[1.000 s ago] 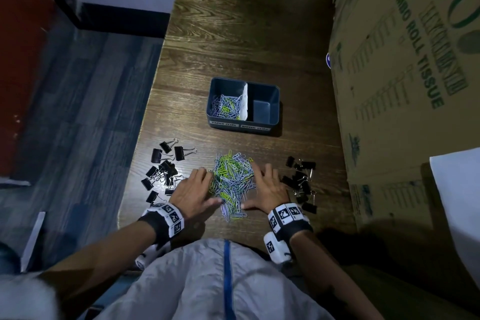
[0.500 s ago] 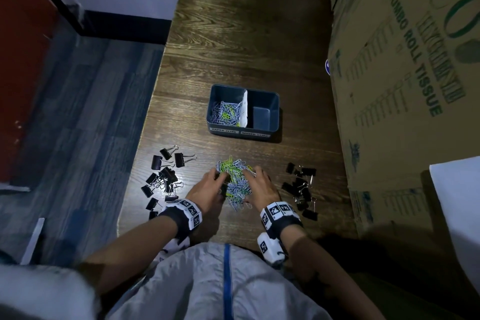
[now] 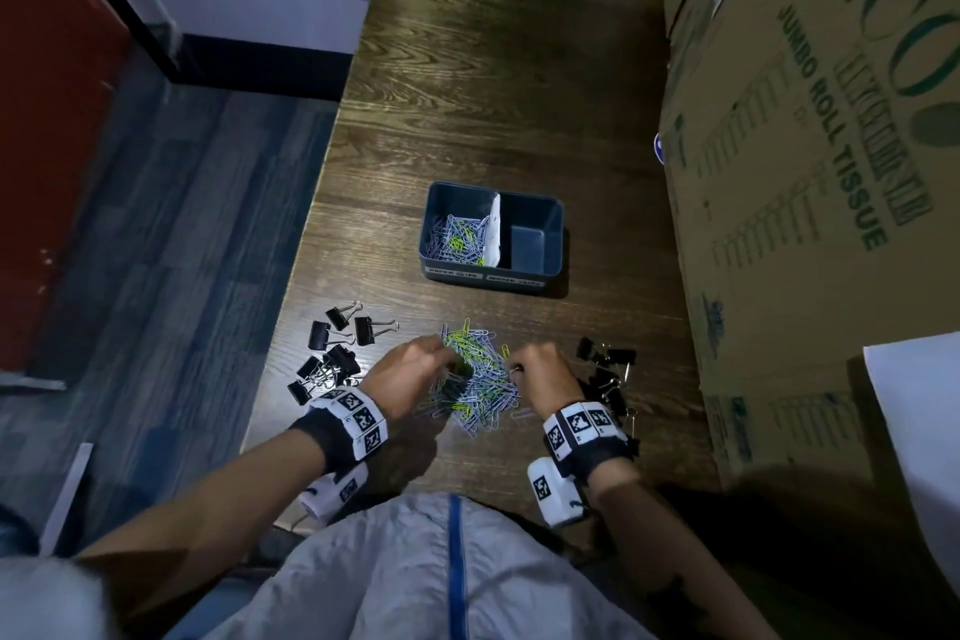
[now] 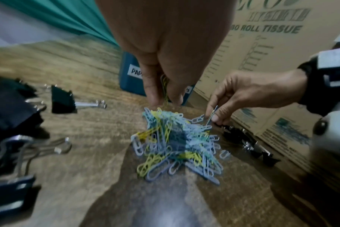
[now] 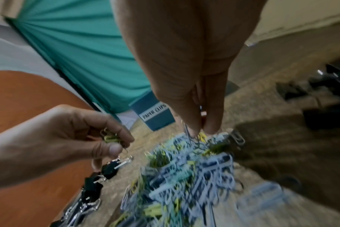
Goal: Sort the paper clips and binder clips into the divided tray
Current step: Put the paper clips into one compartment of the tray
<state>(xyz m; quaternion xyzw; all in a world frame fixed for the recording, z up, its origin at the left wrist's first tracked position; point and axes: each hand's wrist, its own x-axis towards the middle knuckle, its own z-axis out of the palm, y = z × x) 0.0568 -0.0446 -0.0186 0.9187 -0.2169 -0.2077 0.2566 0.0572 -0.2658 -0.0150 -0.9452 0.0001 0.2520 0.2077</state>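
Observation:
A heap of blue, green and yellow paper clips [image 3: 475,377] lies on the wooden table [image 3: 493,94] near its front edge. My left hand [image 3: 415,369] pinches a few yellowish paper clips [image 5: 110,138] at the heap's left side. On the right side of the heap my right hand [image 3: 535,374] pinches some paper clips [image 4: 211,115]. The blue divided tray [image 3: 493,276] stands beyond the heap. Its left compartment holds paper clips [image 3: 457,239]; its right compartment shows a bare floor. Black binder clips lie in a left group [image 3: 332,353] and a right group [image 3: 605,369].
A large cardboard box [image 3: 810,172] printed "JUMBO ROLL TISSUE" walls off the table's right side, close to the right binder clips. The table's left edge drops to a dark floor [image 3: 156,250]. A white sheet [image 3: 919,431] overhangs at the lower right.
Both hands went from lying flat beside the spread clips to scooping them inward into a tighter heap. Now each hand pinches clips, raised slightly.

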